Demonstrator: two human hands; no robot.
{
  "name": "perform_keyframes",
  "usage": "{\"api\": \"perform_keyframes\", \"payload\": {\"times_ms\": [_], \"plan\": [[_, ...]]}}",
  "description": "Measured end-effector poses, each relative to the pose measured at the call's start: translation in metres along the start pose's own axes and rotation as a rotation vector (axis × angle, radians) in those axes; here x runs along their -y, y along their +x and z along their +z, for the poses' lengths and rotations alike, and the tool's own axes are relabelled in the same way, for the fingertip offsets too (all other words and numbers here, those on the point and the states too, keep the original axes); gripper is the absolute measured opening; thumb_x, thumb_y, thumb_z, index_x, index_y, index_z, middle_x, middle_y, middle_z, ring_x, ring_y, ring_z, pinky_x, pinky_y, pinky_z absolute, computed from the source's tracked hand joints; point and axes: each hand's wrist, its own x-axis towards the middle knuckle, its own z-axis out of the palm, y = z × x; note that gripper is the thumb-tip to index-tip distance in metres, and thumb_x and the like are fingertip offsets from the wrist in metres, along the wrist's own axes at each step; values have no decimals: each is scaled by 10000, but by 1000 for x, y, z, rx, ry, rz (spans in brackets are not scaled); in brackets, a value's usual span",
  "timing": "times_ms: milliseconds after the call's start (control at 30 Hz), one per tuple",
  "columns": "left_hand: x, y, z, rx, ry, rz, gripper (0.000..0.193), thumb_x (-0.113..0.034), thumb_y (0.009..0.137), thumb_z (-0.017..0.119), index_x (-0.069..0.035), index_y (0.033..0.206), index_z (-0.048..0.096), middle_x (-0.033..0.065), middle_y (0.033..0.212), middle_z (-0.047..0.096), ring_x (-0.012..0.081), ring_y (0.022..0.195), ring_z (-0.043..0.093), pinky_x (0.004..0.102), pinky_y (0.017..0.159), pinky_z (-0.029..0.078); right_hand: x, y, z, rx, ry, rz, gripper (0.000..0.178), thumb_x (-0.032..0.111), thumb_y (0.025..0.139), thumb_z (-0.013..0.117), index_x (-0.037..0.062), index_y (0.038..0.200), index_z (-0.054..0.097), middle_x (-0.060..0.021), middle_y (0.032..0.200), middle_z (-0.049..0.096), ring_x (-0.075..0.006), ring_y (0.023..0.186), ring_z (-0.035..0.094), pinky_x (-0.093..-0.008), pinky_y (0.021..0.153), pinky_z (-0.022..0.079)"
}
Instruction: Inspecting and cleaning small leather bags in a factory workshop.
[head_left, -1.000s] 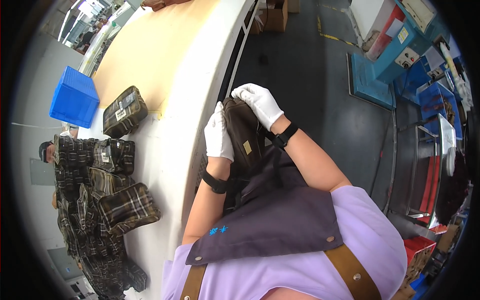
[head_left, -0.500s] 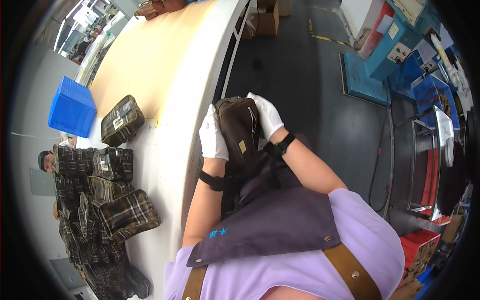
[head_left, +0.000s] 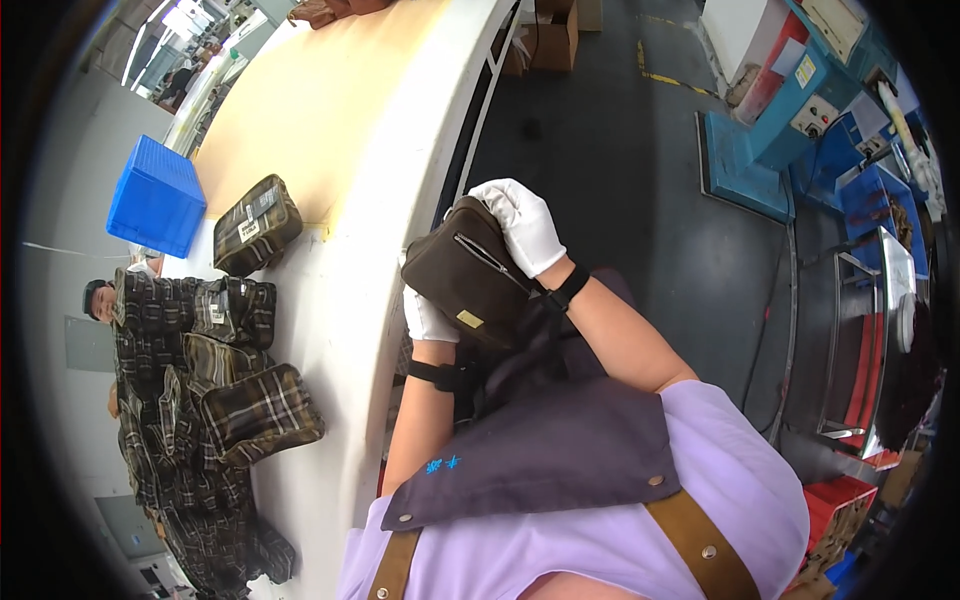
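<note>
A dark brown zippered pouch [head_left: 450, 270] with a small yellowish label is held over my lap, beside the table edge. My left hand [head_left: 430, 320], in a white glove, supports it from below and the left; most of its fingers are hidden behind the pouch. Curled over the pouch's far right corner is my right hand [head_left: 525, 228], also gloved in white, its fingers closed at the edge. A silver zip shows on the face turned up toward me.
On the white table [head_left: 340, 370] to my left lie a pile of plaid pouches [head_left: 190, 420], a single plaid pouch [head_left: 257, 225] and a blue bin [head_left: 157, 195]. A person [head_left: 100, 300] is behind the pile. A teal machine [head_left: 745, 165] stands at the far right.
The pouch has turned and tilted so its zip face is up and its far end points left. My right hand has shifted onto its top corner; my left has slid beneath it.
</note>
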Motion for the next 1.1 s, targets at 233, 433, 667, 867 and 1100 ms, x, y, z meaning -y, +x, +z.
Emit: {"api": "perform_keyframes", "payload": {"times_ms": [233, 433, 667, 867, 1100], "plan": [[-25, -19, 22, -157, 17, -8, 439, -321, 1110, 373, -7, 1349, 565, 89, 1365, 604, 188, 1228, 568, 335, 1070, 471, -1, -10, -3, -6, 44, 52, 241, 167, 1063, 543, -9, 1112, 700, -83, 1080, 712, -157, 1004, 660, -305, 916, 519], [-33, -61, 22, -66, 379, 94, 962, -245, 857, 821, -6, 1544, 191, 191, 1383, 461, 256, 1303, 468, 392, 1094, 431, 2, -51, -10, 71, -252, 55, 443, 316, 1136, 351, -2, 911, 562, -19, 826, 543, -114, 801, 481, -311, 748, 439], [-86, -78, 59, -63, 319, 106, 1006, -147, 849, 819, 21, 1578, 145, 195, 1553, 351, 249, 1448, 349, 376, 1175, 352, 12, -72, -38, 391, -105, 236, 611, 493, 1093, 385, -59, 1212, 619, -97, 1068, 686, -154, 951, 613, -308, 840, 485], [-158, -107, 45, 173, 576, 304, 964, -117, 783, 852, 36, 1545, 282, 184, 1521, 438, 258, 1407, 428, 393, 1170, 360, 59, -67, -9, 623, 697, 548, 801, 671, 1007, 412, 23, 1476, 437, -158, 1451, 524, -291, 1334, 509, -424, 1122, 409], [-169, -112, 68, 478, 1039, 480, 944, -221, 750, 890, 61, 1484, 368, 254, 1428, 549, 376, 1315, 557, 444, 1116, 429, 66, -50, 42, 806, -458, -1050, 424, 268, 979, 621, 39, 1324, 530, -115, 1328, 566, -267, 1234, 547, -403, 1063, 436]]}}
